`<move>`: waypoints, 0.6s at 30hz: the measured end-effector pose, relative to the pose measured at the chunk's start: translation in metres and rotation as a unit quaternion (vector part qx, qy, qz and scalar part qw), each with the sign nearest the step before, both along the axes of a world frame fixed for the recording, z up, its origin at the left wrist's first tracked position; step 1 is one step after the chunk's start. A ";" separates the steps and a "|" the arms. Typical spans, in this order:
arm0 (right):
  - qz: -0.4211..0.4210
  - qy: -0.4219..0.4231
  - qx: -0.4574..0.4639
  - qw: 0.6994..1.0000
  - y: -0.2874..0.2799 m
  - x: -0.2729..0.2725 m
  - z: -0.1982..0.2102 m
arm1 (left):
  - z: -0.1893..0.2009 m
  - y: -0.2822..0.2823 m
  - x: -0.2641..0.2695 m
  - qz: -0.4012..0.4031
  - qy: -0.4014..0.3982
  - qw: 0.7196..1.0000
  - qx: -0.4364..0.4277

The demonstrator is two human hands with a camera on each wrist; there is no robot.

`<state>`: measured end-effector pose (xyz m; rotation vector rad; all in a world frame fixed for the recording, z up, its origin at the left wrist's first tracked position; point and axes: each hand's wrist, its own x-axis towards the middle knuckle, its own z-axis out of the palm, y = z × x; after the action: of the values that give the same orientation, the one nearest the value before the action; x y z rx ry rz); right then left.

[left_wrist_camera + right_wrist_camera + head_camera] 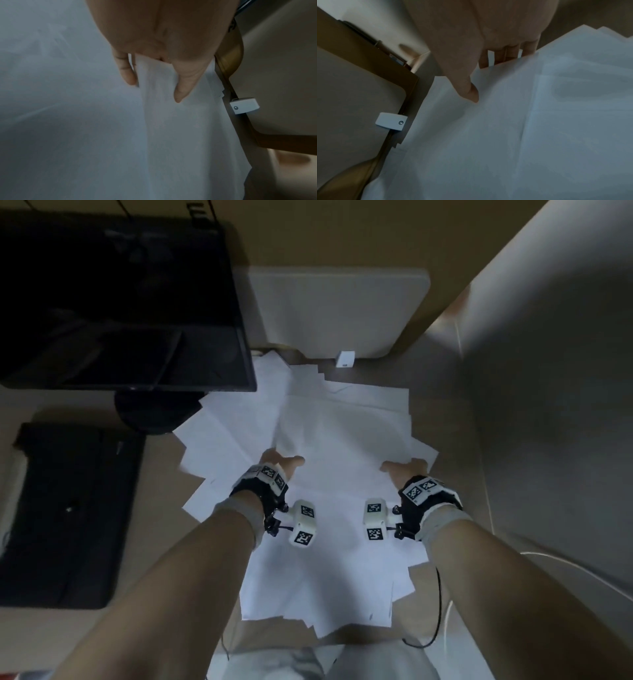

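A dark keyboard [68, 518] lies at the far left on the surface [164, 645], with a black monitor [120, 302] beyond it, both well apart from the work. The left hand [281, 465] pinches the left edge of the top sheet [342, 436]. In the wrist view its thumb [185, 81] lies on the paper and a finger [126, 73] shows past the edge. That sheet rests on the loose pile [325, 577], white pages fanned every way across the middle of the surface. The pile's far side comes near a white bracket [346, 359] at the foot of a pale panel [339, 309]. The right hand [404, 469] grips the opposite edge the same way, thumb [469, 89] on top and fingers [500, 56] tucked behind the paper.

The step looks like lifting this sheet so the scatter can be gathered square. Whether one page or several sit in the pinch cannot be told, so a small rub of each thumb should separate them first. Both sides should rise together and level, because a lone pull from one hand would buckle or crease the page. A light grip is enough, and squeezing only dents the edges. Lifting rather than sliding will stop the pages underneath being dragged toward the near edge, where some already overhang
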<state>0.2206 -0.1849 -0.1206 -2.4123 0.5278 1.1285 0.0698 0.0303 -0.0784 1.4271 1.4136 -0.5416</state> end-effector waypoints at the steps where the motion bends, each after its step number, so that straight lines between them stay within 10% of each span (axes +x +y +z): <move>1: -0.004 -0.005 0.014 1.000 0.000 0.002 -0.001 | 0.001 -0.002 0.000 0.023 -0.010 1.000 0.001; 10: -0.032 -0.133 0.143 0.980 0.002 -0.006 0.055 | 0.028 -0.048 -0.045 0.167 -0.029 0.985 0.020; 14: -0.130 0.019 0.189 0.973 0.008 -0.026 0.072 | 0.015 -0.079 -0.068 0.220 -0.024 0.974 -0.048; 18: -0.006 0.164 0.214 0.963 0.004 -0.043 0.070 | 0.028 -0.113 -0.070 0.291 -0.073 0.933 -0.199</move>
<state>0.1773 -0.1812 -0.0507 -1.8625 0.3506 1.4767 0.0000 -0.0831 -0.0509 0.6636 1.4199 -0.3019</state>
